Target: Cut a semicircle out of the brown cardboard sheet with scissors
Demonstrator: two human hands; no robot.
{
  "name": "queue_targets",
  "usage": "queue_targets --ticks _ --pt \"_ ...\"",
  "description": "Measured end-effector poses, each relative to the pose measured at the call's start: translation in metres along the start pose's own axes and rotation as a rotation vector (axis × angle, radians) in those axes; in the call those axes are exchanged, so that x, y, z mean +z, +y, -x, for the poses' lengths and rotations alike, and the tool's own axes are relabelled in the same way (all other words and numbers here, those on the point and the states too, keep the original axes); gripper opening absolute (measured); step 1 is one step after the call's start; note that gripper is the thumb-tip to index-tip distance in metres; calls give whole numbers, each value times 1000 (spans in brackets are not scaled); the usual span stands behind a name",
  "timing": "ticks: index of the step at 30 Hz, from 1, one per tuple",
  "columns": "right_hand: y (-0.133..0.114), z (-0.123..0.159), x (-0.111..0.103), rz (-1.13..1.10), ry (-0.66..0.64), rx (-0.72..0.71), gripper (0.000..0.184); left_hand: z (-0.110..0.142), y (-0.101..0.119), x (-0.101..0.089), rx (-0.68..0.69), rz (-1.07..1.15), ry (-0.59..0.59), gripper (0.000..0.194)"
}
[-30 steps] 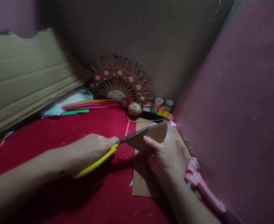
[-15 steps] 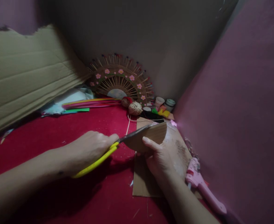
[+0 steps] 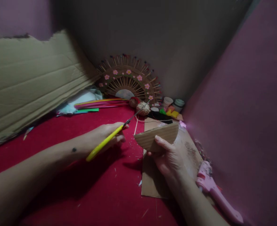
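My left hand [image 3: 107,135] is closed on scissors [image 3: 105,142] with yellow handles. Their dark blades point up and to the right, apart from the cardboard. In my right hand [image 3: 169,157] a half-round cardboard piece [image 3: 158,136] is pinched, thumb on its near face and the other fingers mostly hidden behind. The piece's straight edge faces up. Below my right hand lies a flat cardboard sheet [image 3: 150,182] on the red surface [image 3: 119,194].
A fan-shaped decoration [image 3: 126,78] with flowers and sticks leans at the back wall. Near it are a ball of twine [image 3: 143,108], coloured strips [image 3: 100,105] and small jars [image 3: 178,105]. A pink glue gun [image 3: 216,191] lies right; large cardboard [image 3: 35,81] leans left.
The scissors have come away from the cardboard piece's straight edge, their blades now tilted more upward. The view has shifted slightly left, and my right hand still holds the piece.
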State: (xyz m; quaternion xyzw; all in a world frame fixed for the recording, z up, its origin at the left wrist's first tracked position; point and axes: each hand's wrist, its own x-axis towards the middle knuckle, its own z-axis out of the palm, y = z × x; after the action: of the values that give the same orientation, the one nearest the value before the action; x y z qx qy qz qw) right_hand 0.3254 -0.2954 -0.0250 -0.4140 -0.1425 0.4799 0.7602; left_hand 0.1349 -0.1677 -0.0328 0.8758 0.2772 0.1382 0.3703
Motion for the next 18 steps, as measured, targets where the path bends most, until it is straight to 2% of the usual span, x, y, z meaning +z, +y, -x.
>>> queue_targets --ticks 4,7,9,12,16,18 --pt "3 -2 -3 43 -40 -7 57 4 21 2 -20 289 88 41" --pt "7 -2 -5 97 -125 5 50 6 38 7 -29 488 140 49" --pt "9 0 -6 115 -154 9 45 6 46 13 -60 600 182 48" --pt "11 5 -3 98 -183 25 38 6 51 25 -94 661 220 42" --pt "17 12 3 135 -246 19 24 4 54 36 -82 750 279 48" --pt "19 13 5 158 -226 -6 19 3 53 36 -61 681 261 45"
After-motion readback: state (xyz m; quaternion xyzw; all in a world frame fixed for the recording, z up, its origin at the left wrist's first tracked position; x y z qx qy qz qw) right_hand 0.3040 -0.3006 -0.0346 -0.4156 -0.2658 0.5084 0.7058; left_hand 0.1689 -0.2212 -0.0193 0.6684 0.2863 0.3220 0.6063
